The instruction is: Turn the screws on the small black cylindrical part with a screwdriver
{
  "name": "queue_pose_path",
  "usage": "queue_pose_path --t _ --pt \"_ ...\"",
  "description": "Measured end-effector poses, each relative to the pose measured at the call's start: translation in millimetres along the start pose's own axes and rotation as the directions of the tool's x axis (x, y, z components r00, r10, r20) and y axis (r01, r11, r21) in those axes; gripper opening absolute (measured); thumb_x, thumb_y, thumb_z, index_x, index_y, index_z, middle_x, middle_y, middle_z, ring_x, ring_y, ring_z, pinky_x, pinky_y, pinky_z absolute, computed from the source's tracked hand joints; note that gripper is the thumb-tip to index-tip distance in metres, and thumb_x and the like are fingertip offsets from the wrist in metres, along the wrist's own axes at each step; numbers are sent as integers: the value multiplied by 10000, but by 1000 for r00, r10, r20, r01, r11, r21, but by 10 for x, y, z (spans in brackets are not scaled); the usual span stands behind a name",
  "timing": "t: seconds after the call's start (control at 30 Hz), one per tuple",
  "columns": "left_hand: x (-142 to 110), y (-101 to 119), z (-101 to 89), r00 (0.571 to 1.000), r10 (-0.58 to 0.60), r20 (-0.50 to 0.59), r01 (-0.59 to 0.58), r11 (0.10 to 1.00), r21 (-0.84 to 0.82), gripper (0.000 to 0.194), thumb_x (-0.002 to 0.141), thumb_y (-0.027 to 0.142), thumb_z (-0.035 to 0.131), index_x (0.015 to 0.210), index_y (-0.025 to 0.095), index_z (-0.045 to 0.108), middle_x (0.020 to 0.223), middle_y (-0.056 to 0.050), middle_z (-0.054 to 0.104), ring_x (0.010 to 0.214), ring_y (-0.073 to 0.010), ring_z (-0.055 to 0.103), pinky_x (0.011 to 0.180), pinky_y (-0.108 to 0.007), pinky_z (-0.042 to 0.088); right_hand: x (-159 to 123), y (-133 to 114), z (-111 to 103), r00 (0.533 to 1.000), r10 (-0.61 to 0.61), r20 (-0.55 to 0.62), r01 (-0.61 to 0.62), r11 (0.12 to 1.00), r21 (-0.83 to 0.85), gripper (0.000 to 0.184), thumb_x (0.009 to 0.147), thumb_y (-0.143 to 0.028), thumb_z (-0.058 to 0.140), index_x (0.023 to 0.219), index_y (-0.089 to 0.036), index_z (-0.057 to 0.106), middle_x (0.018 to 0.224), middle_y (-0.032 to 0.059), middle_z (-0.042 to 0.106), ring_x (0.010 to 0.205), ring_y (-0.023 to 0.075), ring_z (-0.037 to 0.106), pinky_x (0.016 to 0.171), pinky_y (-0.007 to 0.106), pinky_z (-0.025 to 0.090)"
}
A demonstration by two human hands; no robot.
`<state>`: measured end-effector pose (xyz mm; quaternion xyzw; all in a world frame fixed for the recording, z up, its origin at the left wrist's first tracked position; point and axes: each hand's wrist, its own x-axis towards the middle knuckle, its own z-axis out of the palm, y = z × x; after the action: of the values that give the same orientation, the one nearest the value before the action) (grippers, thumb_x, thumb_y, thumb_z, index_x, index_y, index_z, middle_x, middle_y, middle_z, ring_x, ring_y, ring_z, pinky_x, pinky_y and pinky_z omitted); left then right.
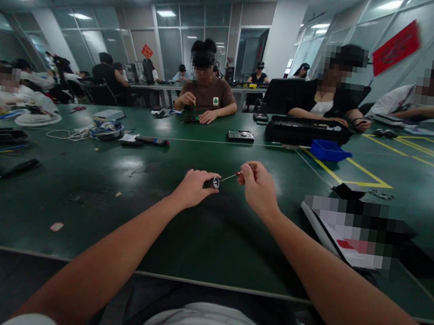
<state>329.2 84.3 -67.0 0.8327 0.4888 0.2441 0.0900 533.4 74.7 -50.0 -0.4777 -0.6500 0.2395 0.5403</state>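
Observation:
My left hand (193,187) is closed around a small dark flashlight (216,183), its round silvery front turned to the right. Thumb and fingers grip it from the left side, and most of its body is hidden in the hand. In my right hand (257,186) is a thin screwdriver (229,178) with a reddish handle, pinched between thumb and fingers. Its shaft slants down to the left, with the tip at or very close to the flashlight's front; I cannot tell whether they touch. Both hands are above the green table (207,236).
Ahead lies a circuard-like metal drive (240,136), with a blue bin (329,151) and a long black case (307,131) to its right. A white-and-black packet (346,233) is near my right forearm. Cables (105,130) and tools lie left. Several people sit around.

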Motion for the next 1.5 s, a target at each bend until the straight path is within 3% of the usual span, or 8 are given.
queue_pose_path --t 0.33,0.5,0.83,1.17,1.5 --pt "-11 -32 17 999 5 46 -7 1000 30 388 873 345 681 1253 275 654 1202 -58 697 1148 -269 588 1049 -470 366 -20 -22 -18 995 -67 75 75 992 -103 229 975 -409 439 909 -228 562 727 18 649 687 193 620 668 330 432" --pt "-3 -77 34 998 -7 55 5 999 32 398 869 353 684 1257 269 654 1210 -65 694 1154 -272 591 1060 -482 364 -10 -26 -31 995 -89 36 94 976 -199 210 968 -386 434 873 -234 542 749 38 665 692 208 613 673 343 415" --pt "-1 -43 14 998 19 54 -20 1000 6 370 857 329 699 1220 265 675 1164 -59 711 1107 -260 613 1024 -443 402 -24 -8 -17 995 -92 47 97 987 -126 227 975 -424 428 910 -244 552 726 15 643 684 198 607 667 330 414" --pt "-12 -6 3 994 23 110 -27 999 31 381 858 328 695 1230 251 668 1155 -63 715 1092 -278 620 1010 -461 411 -14 -24 -12 993 -99 63 111 970 -215 194 962 -383 438 888 -241 548 738 33 654 665 210 597 653 340 406" --pt "-9 -28 13 997 -80 10 80 991 -109 309 864 284 681 1159 191 671 1187 -92 678 1089 -249 621 991 -401 473 17 -13 -62 995 -99 -27 91 972 -218 201 967 -390 423 875 -249 533 736 40 645 674 214 583 650 348 390"
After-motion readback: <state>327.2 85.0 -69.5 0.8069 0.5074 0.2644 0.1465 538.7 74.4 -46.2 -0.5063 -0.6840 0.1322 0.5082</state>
